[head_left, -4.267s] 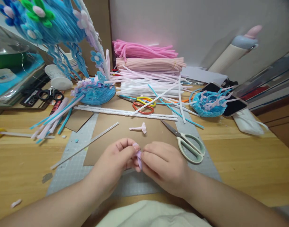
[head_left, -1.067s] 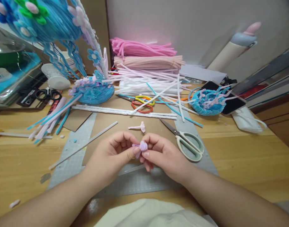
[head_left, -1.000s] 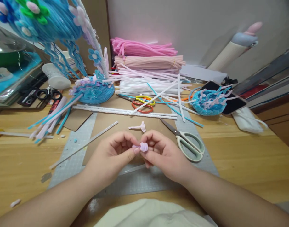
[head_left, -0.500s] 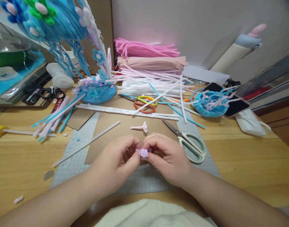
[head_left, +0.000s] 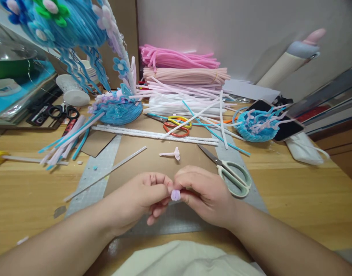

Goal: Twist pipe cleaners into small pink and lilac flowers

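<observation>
A small lilac fuzzy piece [head_left: 175, 195] is pinched between my two hands above the grey cutting mat. My left hand [head_left: 153, 193] grips its left side with thumb and forefinger, the other fingers curled below. On its right side, my right hand [head_left: 206, 195] holds it with thumb and fingers closed. Just beyond the hands a small pale pink fuzzy piece with a stem [head_left: 176, 154] lies on the brown cardboard [head_left: 135, 165]. Scissors with pale green handles [head_left: 236, 178] rest to the right of my right hand.
Behind lie white fuzzy stems [head_left: 155, 135], orange-and-yellow-handled tools [head_left: 176, 128] and pink bundles [head_left: 184, 74]. A clear stick [head_left: 107, 173] lies left. A blue flowered piece [head_left: 69, 27] rises back left; a blue woven piece [head_left: 256, 126] sits right.
Both hands and the lilac piece have moved slightly nearer to me. The lower fingers of my left hand have shifted and now show below the thumb.
</observation>
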`<state>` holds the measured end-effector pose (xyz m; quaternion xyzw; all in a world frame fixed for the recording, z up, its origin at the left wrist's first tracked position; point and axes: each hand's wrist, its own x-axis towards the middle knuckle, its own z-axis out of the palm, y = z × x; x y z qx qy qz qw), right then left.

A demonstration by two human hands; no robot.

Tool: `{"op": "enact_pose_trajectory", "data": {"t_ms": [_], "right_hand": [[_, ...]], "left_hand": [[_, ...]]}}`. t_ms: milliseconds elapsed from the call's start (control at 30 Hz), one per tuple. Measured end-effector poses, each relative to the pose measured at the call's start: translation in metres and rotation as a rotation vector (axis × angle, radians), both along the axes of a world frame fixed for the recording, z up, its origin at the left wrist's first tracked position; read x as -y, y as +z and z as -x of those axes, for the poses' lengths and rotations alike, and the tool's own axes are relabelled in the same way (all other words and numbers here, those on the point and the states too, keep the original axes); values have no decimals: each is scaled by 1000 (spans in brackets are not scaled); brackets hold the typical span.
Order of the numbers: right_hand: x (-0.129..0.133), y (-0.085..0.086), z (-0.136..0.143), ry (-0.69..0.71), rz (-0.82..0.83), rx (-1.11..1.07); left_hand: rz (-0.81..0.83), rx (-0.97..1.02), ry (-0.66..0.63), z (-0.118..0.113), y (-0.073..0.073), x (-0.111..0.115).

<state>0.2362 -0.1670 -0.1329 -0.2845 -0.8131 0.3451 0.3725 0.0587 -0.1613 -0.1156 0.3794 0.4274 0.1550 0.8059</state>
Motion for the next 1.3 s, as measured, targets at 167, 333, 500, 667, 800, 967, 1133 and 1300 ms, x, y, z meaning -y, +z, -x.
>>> {"op": "enact_pose_trajectory", "data": {"t_ms": [167, 333, 500, 667, 800, 967, 1133, 1300], "right_hand": [[1, -8, 5, -198, 256, -104], [4, -11, 12, -342, 600, -327], [4, -5, 18, -219, 870, -420], [8, -6, 16, -302, 664, -355], [9, -7, 13, -340, 381, -138], [9, -5, 13, -447, 130, -31], [11, -3, 12, -478, 84, -24], [13, 1, 14, -440, 26, -29]], "left_hand": [[-142, 11, 218, -3, -4, -2], [-367, -108, 397, -3, -8, -3], [-464, -142, 366, -3, -13, -1], [-607, -282, 302, -2, -7, 1], [-728, -329, 263, -1, -7, 2], [-769, -307, 251, -2, -12, 6], [-858, -318, 223, -4, -7, 8], [-746, -247, 321, -7, -6, 10]]}}
